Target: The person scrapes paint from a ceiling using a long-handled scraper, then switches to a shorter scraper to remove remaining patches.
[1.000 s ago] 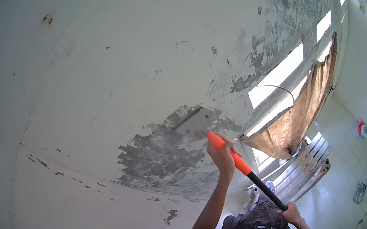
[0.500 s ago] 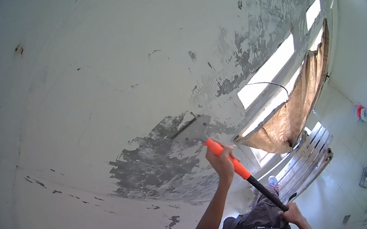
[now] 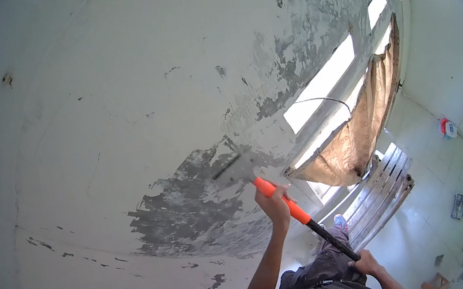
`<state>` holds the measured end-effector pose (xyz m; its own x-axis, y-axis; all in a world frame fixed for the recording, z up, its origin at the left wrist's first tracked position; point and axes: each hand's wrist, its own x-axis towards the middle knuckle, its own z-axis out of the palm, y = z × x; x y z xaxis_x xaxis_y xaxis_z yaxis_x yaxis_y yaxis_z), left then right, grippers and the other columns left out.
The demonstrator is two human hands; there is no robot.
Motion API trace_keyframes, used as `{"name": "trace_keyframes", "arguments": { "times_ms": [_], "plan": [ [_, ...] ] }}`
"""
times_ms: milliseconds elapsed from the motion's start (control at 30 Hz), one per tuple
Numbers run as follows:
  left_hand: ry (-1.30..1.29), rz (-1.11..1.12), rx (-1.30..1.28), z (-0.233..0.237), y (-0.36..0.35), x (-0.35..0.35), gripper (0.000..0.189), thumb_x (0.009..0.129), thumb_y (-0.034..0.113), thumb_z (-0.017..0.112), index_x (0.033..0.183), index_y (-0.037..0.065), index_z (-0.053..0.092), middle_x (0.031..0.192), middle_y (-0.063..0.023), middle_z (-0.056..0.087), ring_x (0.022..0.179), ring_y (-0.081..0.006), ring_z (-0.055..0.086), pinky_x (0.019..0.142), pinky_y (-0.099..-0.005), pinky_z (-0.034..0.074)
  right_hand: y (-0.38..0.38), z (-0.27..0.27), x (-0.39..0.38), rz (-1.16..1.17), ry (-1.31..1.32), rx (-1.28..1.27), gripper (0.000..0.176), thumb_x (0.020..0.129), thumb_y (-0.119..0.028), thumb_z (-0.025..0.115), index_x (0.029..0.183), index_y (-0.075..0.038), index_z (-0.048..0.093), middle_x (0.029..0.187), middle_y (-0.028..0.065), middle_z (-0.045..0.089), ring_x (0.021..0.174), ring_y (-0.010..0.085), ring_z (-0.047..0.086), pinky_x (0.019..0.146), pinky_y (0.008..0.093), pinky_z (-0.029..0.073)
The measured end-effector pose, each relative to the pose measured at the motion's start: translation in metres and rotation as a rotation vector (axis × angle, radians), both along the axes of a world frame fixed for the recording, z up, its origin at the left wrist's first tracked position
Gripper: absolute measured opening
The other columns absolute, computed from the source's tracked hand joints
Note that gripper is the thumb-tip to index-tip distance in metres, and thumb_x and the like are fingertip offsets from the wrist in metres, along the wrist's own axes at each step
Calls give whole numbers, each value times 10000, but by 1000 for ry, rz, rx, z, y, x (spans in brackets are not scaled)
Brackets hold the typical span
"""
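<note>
A long-handled scraper (image 3: 298, 212) with an orange grip and a black shaft slants up from my body. Its wide metal blade (image 3: 235, 169) is at the ceiling, over a grey patch (image 3: 184, 211) where the white coating is gone; whether it touches there is hard to tell. My left hand (image 3: 274, 204) is closed around the orange grip just below the blade. Lower down, near my waist, my right hand (image 3: 368, 263) wraps the end of the black shaft.
A brown curtain (image 3: 344, 157) hangs by the bright windows (image 3: 321, 83) on the right. Wooden planks (image 3: 380, 197) lie below beside my foot (image 3: 340, 223). A red and white container (image 3: 448, 127) and a dark rectangular object (image 3: 458, 206) are on the tiled floor.
The whole view has shifted, so the ceiling and windows appear a little farther left. The blade has moved slightly left in view, and both hands keep their hold on the scraper.
</note>
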<state>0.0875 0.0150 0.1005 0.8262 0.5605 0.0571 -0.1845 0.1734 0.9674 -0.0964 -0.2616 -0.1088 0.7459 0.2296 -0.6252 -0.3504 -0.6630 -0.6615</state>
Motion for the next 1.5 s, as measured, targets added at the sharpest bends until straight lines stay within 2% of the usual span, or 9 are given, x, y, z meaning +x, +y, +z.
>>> {"name": "trace_keyframes", "arguments": {
  "times_ms": [67,300,567,633,700,1033,1200,1367,1500],
  "plan": [
    [86,19,-24,-18,-3,-4,181,715,-75,552,755,54,432,641,-42,461,406,-119,443,339,-301,480,-6,5,-7,-40,-45,-97,415,694,-332,765,812,59,687,822,274,672,833,380,681,795,442,513],
    [-103,-28,-11,63,0,23,197,714,-67,588,761,46,434,612,-30,458,398,-133,472,338,-307,469,29,25,37,-13,7,47,411,715,-333,758,791,62,677,788,265,666,800,379,678,740,453,497],
    [120,-31,-23,-57,-18,11,224,703,-67,615,776,40,433,590,-44,466,409,-156,504,360,-326,490,-10,-23,-2,-58,24,2,405,717,-336,770,833,47,705,828,248,688,848,340,691,764,433,510],
    [90,-41,1,-44,-16,20,222,707,-68,614,779,41,434,590,-45,469,408,-157,501,361,-330,492,-3,-47,9,-29,102,52,426,712,-358,774,849,40,703,871,253,688,874,345,686,782,432,510],
    [67,-32,29,-28,-18,22,211,716,-67,608,770,41,435,591,-47,471,402,-154,489,362,-329,493,4,-58,9,-36,3,62,407,727,-332,785,729,53,652,696,200,652,700,291,668,675,422,503],
    [143,-13,70,-49,-24,20,191,708,-73,562,762,38,416,607,-33,436,410,-136,463,330,-331,486,3,-72,2,-44,62,129,429,708,-374,776,800,37,691,840,249,683,843,358,686,775,447,503],
    [-95,-5,119,43,-17,47,188,707,-59,591,733,44,437,595,-37,459,381,-127,468,343,-319,481,40,-13,62,-58,-48,128,429,715,-370,763,807,43,689,844,247,687,855,357,688,779,452,507],
    [43,11,91,-44,-27,27,191,707,-72,594,735,40,441,601,-32,451,376,-135,465,342,-305,473,6,-77,18,5,78,132,454,714,-381,756,808,58,685,833,280,668,834,368,686,772,446,508],
    [93,29,59,-41,-27,29,195,708,-79,592,742,40,441,602,-31,446,381,-136,462,345,-299,474,6,-90,13,8,3,103,478,716,-397,759,807,66,680,831,286,666,825,375,683,771,449,507]
  ]
}}
